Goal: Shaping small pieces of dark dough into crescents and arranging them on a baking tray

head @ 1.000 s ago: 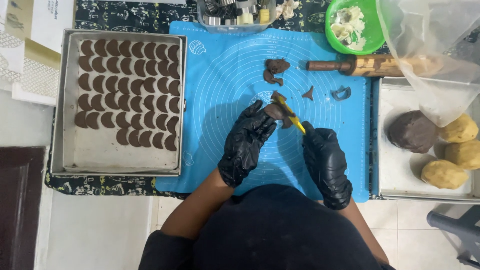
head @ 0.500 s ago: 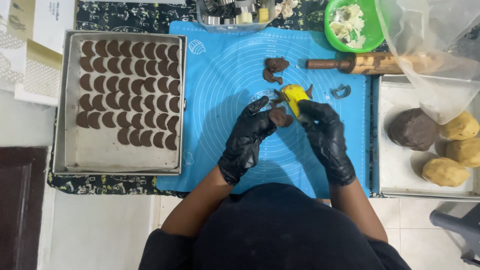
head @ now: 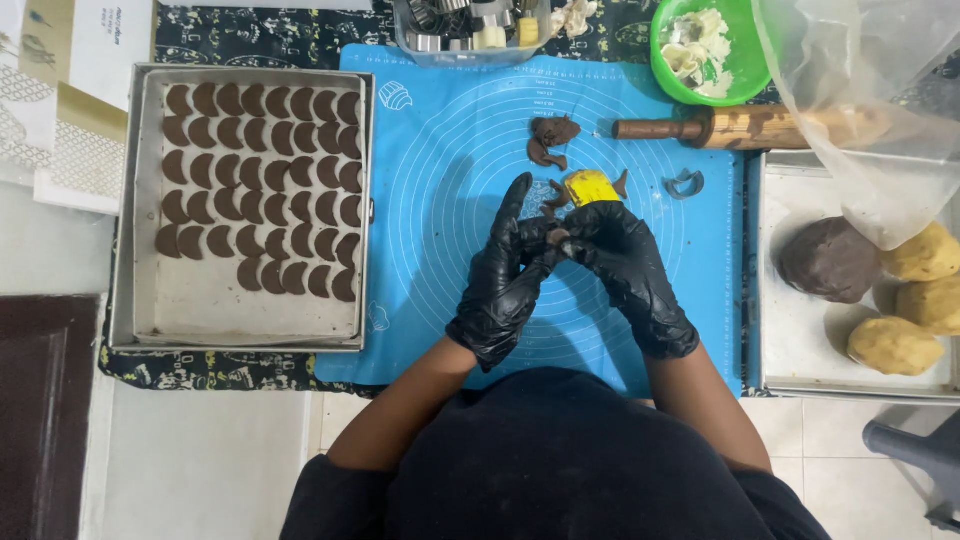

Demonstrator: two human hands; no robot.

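Both hands wear black gloves and meet over the middle of the blue silicone mat [head: 450, 200]. My left hand [head: 505, 275] pinches a small piece of dark dough [head: 556, 236] at its fingertips, with the index finger stretched upward. My right hand [head: 625, 265] presses against the same piece and grips a yellow-handled tool [head: 590, 187], whose handle sticks up above the fingers. A few dark dough scraps [head: 550, 142] lie on the mat just beyond the hands.
A metal tray [head: 135, 200] at the left holds several rows of dark crescent cookies [head: 262, 190]. A small crescent cutter [head: 685, 184], a wooden rolling pin [head: 750, 127] and a green bowl [head: 758, 75] lie at the upper right. The right tray [head: 800, 350] holds a brown dough ball [head: 828, 260] and yellow dough balls [head: 893, 345].
My right hand has moved up and left to join my left hand. The yellow tool has swung from pointing between the hands to standing above them.
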